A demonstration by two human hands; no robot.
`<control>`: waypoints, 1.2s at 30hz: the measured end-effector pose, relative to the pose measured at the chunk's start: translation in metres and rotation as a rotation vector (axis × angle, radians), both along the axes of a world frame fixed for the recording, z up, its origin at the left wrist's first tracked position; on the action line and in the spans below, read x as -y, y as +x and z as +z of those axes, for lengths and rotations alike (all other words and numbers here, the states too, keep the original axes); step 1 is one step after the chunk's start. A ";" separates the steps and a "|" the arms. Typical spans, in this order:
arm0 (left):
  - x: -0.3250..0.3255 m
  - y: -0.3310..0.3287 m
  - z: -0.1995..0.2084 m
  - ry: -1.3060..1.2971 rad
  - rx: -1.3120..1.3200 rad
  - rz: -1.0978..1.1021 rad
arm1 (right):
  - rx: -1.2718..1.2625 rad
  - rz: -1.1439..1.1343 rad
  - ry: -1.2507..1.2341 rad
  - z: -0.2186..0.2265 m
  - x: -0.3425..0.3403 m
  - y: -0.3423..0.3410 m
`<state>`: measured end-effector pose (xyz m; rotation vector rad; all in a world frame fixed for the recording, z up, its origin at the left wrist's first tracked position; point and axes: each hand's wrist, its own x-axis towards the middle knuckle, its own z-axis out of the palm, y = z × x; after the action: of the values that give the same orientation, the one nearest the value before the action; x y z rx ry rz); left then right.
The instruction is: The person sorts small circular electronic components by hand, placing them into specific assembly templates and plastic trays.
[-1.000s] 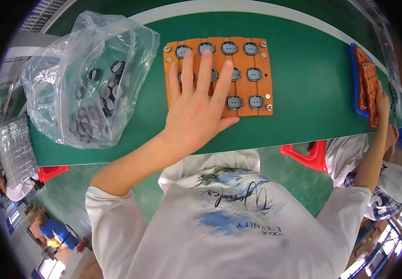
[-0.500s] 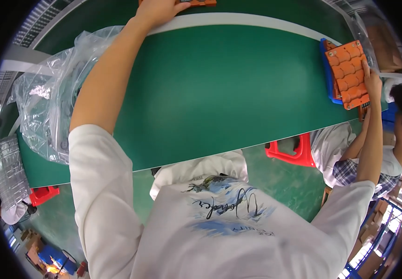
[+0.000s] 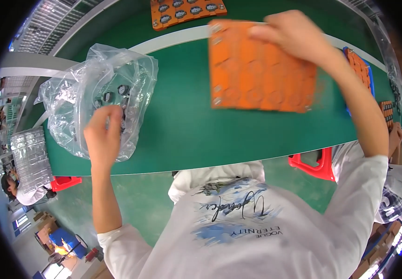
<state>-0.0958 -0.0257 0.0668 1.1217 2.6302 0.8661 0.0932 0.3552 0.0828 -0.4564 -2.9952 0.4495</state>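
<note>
My right hand (image 3: 296, 37) grips an orange tray (image 3: 261, 69) by its far edge, thumb on the near face. The tray hangs tilted over the middle of the bench, smeared by motion, with shaped recesses and metal pins at its corners. At the left, my left hand (image 3: 103, 135) is at a clear plastic bag (image 3: 140, 83), fingers curled together beside small dark round parts (image 3: 123, 89) in it. Whether those fingers hold a part is hidden. Another orange tray (image 3: 189, 11), its recesses filled with dark round parts, lies beyond the white strip.
The green bench (image 3: 187, 139) has a white strip (image 3: 182, 37) across it. At the right, more orange trays (image 3: 359, 67) lie on a blue tray. A co-worker's hand (image 3: 396, 135) is near a filled orange tray (image 3: 386, 113). A red stool (image 3: 319, 165) stands below the bench edge.
My right hand has brought the orange tray from the stack at right to mid-bench. My left hand has left the far filled tray and come back to the plastic bag.
</note>
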 end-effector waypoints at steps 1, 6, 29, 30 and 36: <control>0.013 -0.021 -0.010 -0.045 -0.039 0.145 | 0.036 0.066 0.044 -0.010 0.019 -0.018; 0.009 -0.072 -0.037 -0.199 -0.182 0.187 | 0.107 0.091 0.066 -0.050 0.066 -0.058; -0.022 -0.071 -0.087 -0.056 -0.607 0.139 | -0.332 -0.009 -0.079 -0.101 0.067 0.017; -0.022 -0.073 -0.088 -0.053 -0.618 0.133 | -0.344 -0.016 -0.077 -0.098 0.067 0.018; -0.019 -0.071 -0.080 0.110 -0.554 0.249 | -0.247 -0.077 0.035 -0.089 0.076 0.038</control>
<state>-0.1668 -0.0066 -0.0127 1.2217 3.2663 0.8475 0.1315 0.2796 -0.0063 -0.4728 -2.7338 0.4126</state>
